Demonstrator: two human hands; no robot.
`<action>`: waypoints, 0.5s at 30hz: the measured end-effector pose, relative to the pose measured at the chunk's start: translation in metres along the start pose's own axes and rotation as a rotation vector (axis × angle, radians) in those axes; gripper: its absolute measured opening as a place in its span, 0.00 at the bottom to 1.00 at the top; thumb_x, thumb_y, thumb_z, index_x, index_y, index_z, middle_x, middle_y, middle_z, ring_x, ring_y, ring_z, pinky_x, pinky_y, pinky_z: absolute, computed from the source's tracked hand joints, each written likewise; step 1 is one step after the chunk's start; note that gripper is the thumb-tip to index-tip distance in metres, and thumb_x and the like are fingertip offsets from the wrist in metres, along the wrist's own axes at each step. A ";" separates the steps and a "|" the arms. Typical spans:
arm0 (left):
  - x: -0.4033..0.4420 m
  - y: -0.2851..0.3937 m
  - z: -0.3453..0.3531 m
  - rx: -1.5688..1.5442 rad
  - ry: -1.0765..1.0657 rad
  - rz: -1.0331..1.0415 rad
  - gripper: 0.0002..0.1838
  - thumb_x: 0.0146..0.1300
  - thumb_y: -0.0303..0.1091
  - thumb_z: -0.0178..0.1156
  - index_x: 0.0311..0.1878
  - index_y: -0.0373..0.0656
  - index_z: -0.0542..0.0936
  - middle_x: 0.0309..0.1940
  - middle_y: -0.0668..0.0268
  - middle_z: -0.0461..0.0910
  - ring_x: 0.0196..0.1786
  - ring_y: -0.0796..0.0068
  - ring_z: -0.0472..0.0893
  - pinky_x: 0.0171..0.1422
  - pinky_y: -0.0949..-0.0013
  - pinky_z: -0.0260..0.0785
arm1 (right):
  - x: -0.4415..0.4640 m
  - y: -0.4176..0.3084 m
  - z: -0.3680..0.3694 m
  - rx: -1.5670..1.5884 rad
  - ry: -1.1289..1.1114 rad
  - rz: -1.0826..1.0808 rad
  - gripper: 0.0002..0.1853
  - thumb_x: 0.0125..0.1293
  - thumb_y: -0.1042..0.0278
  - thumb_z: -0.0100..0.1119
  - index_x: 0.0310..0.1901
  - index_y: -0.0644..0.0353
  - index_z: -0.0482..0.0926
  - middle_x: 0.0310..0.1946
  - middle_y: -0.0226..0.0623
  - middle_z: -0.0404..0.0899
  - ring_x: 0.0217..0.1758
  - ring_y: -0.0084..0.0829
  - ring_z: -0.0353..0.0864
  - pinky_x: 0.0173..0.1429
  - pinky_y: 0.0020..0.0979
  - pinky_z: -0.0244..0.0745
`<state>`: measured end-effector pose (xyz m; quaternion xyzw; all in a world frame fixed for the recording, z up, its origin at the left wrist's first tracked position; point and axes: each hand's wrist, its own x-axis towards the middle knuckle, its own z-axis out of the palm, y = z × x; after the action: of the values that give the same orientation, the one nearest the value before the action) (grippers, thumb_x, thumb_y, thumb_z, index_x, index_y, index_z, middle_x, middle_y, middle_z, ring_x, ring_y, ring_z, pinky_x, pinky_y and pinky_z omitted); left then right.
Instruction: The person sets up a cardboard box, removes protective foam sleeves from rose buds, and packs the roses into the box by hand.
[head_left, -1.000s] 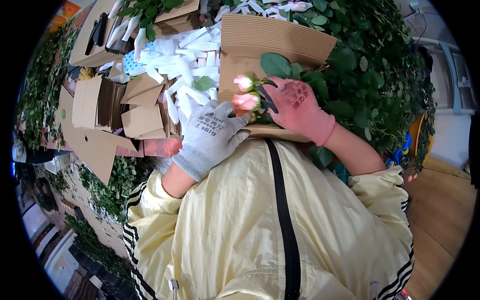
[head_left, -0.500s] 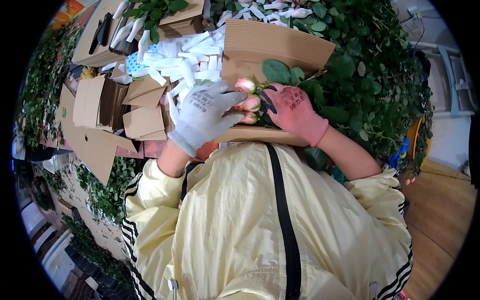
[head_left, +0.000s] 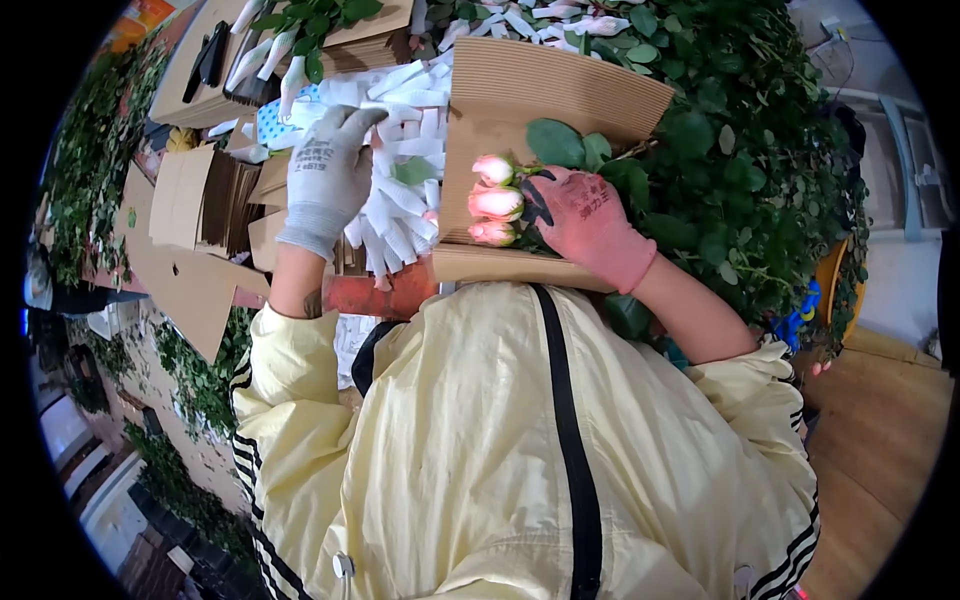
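The left hand [head_left: 328, 165] is holding its fingers parted over white netting [head_left: 400, 205], while the right hand [head_left: 588, 222] is curling beside three pink roses [head_left: 495, 203] lying on corrugated cardboard [head_left: 490, 115], its grip indeterminable.

My right hand [head_left: 532, 198] curled behind three pink roses [head_left: 495, 204], corrugated cardboard [head_left: 545, 85] beneath, my left hand [head_left: 330, 172] near white mesh sleeves [head_left: 405, 215]

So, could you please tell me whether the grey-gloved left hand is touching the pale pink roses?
Apart: the head view shows white mesh sleeves in the gap between the grey-gloved left hand and the pale pink roses.
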<state>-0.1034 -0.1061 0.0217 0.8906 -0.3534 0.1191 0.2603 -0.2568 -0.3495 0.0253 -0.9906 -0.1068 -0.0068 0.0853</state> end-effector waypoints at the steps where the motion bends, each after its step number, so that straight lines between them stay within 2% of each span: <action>1: -0.004 0.001 -0.002 0.007 0.002 -0.009 0.11 0.54 0.25 0.59 0.42 0.43 0.79 0.32 0.63 0.76 0.35 0.63 0.77 0.41 0.67 0.70 | 0.001 0.000 -0.001 -0.007 -0.003 0.002 0.16 0.53 0.64 0.59 0.44 0.58 0.73 0.38 0.40 0.76 0.38 0.39 0.80 0.39 0.38 0.77; 3: -0.011 0.014 -0.005 -0.400 -0.158 -0.055 0.13 0.54 0.26 0.60 0.44 0.41 0.79 0.31 0.62 0.76 0.35 0.67 0.78 0.41 0.69 0.69 | 0.003 0.002 0.005 0.006 0.023 -0.012 0.16 0.53 0.64 0.59 0.43 0.58 0.73 0.38 0.40 0.76 0.38 0.39 0.80 0.39 0.38 0.77; 5: -0.014 0.034 -0.007 -0.404 -0.232 -0.004 0.12 0.53 0.28 0.61 0.43 0.41 0.80 0.30 0.62 0.76 0.34 0.68 0.78 0.40 0.69 0.69 | 0.003 0.002 0.005 0.016 0.045 -0.017 0.16 0.53 0.64 0.59 0.43 0.58 0.73 0.38 0.40 0.76 0.38 0.39 0.80 0.39 0.38 0.77; 7: -0.015 0.047 -0.001 -0.393 -0.359 0.024 0.13 0.52 0.33 0.64 0.42 0.42 0.81 0.29 0.62 0.76 0.32 0.68 0.77 0.38 0.68 0.68 | 0.003 0.001 0.003 0.051 -0.083 0.073 0.19 0.52 0.65 0.60 0.47 0.58 0.73 0.42 0.40 0.76 0.41 0.42 0.77 0.45 0.39 0.72; 8: -0.014 0.051 0.003 -0.396 -0.359 0.024 0.13 0.52 0.33 0.64 0.42 0.42 0.81 0.29 0.62 0.76 0.32 0.68 0.77 0.38 0.68 0.68 | 0.003 0.001 0.003 0.049 -0.085 0.074 0.19 0.52 0.65 0.60 0.47 0.58 0.73 0.42 0.40 0.76 0.41 0.42 0.77 0.45 0.39 0.72; 11: -0.018 0.055 0.020 -0.375 -0.363 0.051 0.14 0.52 0.38 0.65 0.41 0.43 0.82 0.27 0.61 0.77 0.31 0.63 0.76 0.39 0.63 0.67 | 0.003 0.001 0.004 0.068 -0.041 0.054 0.18 0.52 0.65 0.60 0.45 0.58 0.73 0.41 0.39 0.76 0.40 0.42 0.78 0.44 0.40 0.72; 13: -0.019 0.056 0.026 -0.363 -0.375 0.022 0.13 0.52 0.38 0.64 0.39 0.43 0.81 0.27 0.60 0.76 0.32 0.62 0.77 0.39 0.62 0.67 | 0.005 0.003 0.004 0.035 -0.040 0.031 0.15 0.52 0.64 0.60 0.42 0.58 0.74 0.37 0.40 0.76 0.37 0.40 0.80 0.38 0.37 0.77; 15: -0.017 0.058 0.027 -0.351 -0.389 -0.007 0.12 0.53 0.38 0.64 0.37 0.42 0.81 0.26 0.60 0.76 0.32 0.61 0.77 0.39 0.62 0.67 | 0.005 0.002 0.004 0.038 -0.023 0.023 0.15 0.52 0.65 0.60 0.42 0.58 0.74 0.37 0.40 0.76 0.37 0.40 0.80 0.38 0.37 0.77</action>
<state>-0.1550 -0.1472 0.0143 0.8391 -0.4091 -0.1184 0.3384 -0.2518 -0.3502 0.0211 -0.9900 -0.0964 0.0075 0.1028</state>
